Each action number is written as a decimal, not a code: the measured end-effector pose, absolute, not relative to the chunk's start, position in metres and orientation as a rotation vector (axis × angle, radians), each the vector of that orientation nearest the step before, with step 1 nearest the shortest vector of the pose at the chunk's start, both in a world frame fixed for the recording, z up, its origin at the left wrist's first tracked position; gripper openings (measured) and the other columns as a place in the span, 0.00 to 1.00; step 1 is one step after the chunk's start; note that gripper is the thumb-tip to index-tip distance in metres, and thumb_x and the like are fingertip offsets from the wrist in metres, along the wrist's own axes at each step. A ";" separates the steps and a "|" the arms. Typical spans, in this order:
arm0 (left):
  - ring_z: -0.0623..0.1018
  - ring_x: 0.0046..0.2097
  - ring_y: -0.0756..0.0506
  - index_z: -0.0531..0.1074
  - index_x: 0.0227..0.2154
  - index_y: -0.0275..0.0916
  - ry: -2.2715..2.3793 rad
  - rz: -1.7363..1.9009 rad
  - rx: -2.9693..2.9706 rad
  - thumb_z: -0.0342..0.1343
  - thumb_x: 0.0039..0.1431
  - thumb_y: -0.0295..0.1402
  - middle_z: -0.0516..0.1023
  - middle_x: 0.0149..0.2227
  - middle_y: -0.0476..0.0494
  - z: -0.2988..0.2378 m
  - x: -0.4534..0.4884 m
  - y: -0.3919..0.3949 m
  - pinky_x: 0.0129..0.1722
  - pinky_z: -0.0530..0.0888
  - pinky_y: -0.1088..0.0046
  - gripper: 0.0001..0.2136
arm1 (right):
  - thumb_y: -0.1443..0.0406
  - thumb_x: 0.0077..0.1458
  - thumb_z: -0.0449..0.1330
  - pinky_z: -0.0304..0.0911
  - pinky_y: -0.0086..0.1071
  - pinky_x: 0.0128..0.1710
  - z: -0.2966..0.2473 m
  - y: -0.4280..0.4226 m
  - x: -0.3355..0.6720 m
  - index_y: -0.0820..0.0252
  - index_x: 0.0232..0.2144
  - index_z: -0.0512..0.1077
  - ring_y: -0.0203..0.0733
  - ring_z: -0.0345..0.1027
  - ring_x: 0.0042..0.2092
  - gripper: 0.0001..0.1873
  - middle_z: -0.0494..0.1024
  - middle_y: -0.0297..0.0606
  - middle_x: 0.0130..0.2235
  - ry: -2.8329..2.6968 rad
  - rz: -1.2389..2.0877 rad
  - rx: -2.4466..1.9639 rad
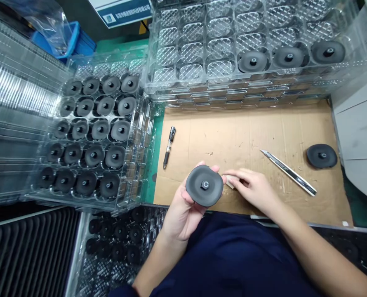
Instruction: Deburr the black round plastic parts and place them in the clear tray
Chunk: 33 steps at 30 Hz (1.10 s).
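A black rounded disc-shaped part (196, 187) with a small raised hub in its middle rests in my left hand (183, 214), gripped by its edge with the hub side up. My right hand (256, 189) pinches a small whitish block (230, 181), perhaps an eraser, close to the disc's right edge. Whether the block touches the disc I cannot tell. Right of my hands, a craft knife (290, 172) lies on the cardboard sheet (220, 132), and a second black disc (321, 156) lies beyond it. A black pen (169, 147) lies at the cardboard's left side.
At left, a clear plastic tray (129, 202) holds many black discs in rows. Behind the cardboard, stacked clear trays (186, 93) carry three discs in the front row. A blue bin (75, 41) stands at back left. More discs sit in a lower tray (109, 264).
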<state>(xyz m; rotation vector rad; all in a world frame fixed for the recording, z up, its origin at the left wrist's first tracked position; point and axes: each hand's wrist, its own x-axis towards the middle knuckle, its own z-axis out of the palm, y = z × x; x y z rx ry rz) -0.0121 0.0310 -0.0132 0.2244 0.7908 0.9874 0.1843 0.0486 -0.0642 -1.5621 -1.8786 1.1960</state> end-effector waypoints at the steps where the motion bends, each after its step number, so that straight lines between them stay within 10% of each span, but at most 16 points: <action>1: 0.74 0.50 0.38 0.69 0.49 0.46 0.794 0.990 0.231 0.64 0.43 0.44 0.72 0.52 0.43 -0.013 -0.010 0.031 0.48 0.72 0.66 0.27 | 0.64 0.59 0.52 0.63 0.31 0.33 -0.056 0.051 0.182 0.55 0.42 0.73 0.38 0.69 0.34 0.12 0.77 0.36 0.37 -1.845 1.165 -1.578; 17: 0.76 0.47 0.47 0.72 0.44 0.42 1.033 1.081 0.267 0.65 0.47 0.33 0.77 0.43 0.46 -0.015 -0.005 0.034 0.42 0.74 0.79 0.19 | 0.70 0.59 0.48 0.61 0.34 0.37 0.016 0.068 0.127 0.67 0.44 0.71 0.39 0.65 0.35 0.15 0.74 0.41 0.34 -2.001 0.822 -1.067; 33: 0.76 0.47 0.37 0.69 0.51 0.42 0.678 0.885 0.171 0.64 0.46 0.42 0.67 0.56 0.37 -0.006 -0.011 0.028 0.44 0.76 0.65 0.28 | 0.71 0.60 0.50 0.60 0.30 0.38 -0.016 0.079 0.171 0.54 0.43 0.72 0.35 0.67 0.38 0.14 0.76 0.34 0.40 -1.766 0.944 -1.206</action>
